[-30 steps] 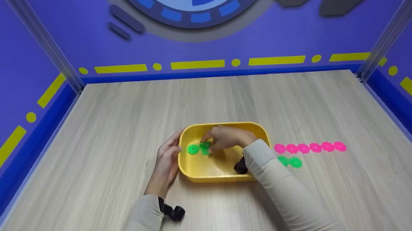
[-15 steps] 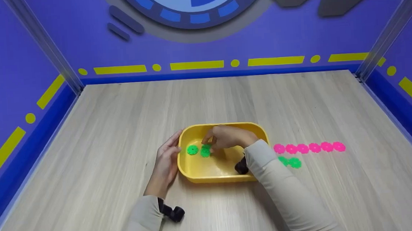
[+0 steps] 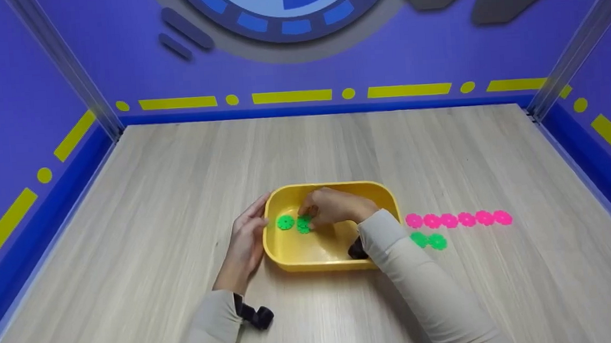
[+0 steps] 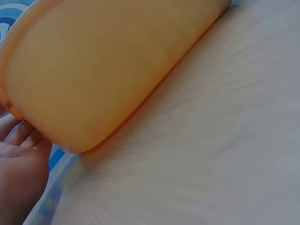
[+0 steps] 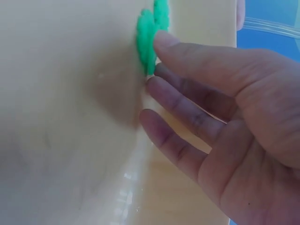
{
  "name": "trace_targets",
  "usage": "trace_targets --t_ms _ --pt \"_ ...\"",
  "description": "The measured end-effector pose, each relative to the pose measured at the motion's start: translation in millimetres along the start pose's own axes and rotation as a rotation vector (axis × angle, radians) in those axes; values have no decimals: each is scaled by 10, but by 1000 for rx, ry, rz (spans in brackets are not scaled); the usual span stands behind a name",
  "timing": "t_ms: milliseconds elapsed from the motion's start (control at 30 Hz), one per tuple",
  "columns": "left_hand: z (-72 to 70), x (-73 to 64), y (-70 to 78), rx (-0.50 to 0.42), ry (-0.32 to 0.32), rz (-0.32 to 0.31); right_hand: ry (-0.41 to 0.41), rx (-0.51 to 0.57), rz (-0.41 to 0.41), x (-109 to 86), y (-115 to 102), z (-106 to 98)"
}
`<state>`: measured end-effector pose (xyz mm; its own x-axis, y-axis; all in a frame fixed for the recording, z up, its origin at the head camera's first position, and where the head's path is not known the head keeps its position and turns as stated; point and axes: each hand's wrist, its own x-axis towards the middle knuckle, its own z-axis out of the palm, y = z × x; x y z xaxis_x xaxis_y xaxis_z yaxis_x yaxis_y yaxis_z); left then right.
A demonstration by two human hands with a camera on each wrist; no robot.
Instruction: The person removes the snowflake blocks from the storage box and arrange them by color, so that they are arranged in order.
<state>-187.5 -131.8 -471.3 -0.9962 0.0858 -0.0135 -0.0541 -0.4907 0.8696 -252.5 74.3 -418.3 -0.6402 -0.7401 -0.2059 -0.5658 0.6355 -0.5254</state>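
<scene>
A yellow plastic tub (image 3: 333, 263) stands on the table. My left hand (image 3: 246, 235) holds its left end, thumb at the rim and fingers along the outer wall; the left wrist view shows those fingers (image 4: 28, 136) at the tub's corner. Inside the tub, my right hand (image 3: 334, 204) pinches a green notched disc (image 3: 303, 225) between thumb and forefinger, low over the floor. In the right wrist view the thumb tip lies against the green disc (image 5: 146, 42), and the other fingers are loosely bent. Another green disc (image 3: 286, 222) lies flat to the left of it.
Right of the tub, a straight row of several pink discs (image 3: 467, 219) lies on the wooden table (image 3: 304, 150). Nearer to me are two green discs (image 3: 437, 242), partly beside the right sleeve (image 3: 432, 286). Blue panels (image 3: 299, 75) wall the table's back and sides.
The green piece at my right fingertips has shifted and turned slightly within the tub. The right hand makes only small finger movements; the left hand and tub stay in place.
</scene>
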Motion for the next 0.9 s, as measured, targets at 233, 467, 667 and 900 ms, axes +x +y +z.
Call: trace_targets --t_ms 233,467,667,900 --pt "-11 3 -8 -5 -3 -6 19 -26 -74 17 4 31" --pt "10 -5 8 -15 -2 -3 18 -17 -72 32 17 54" --pt "15 -1 5 -22 -1 2 -5 -4 -37 32 25 54" --pt "4 4 7 -23 2 0 4 9 -48 -3 16 30"
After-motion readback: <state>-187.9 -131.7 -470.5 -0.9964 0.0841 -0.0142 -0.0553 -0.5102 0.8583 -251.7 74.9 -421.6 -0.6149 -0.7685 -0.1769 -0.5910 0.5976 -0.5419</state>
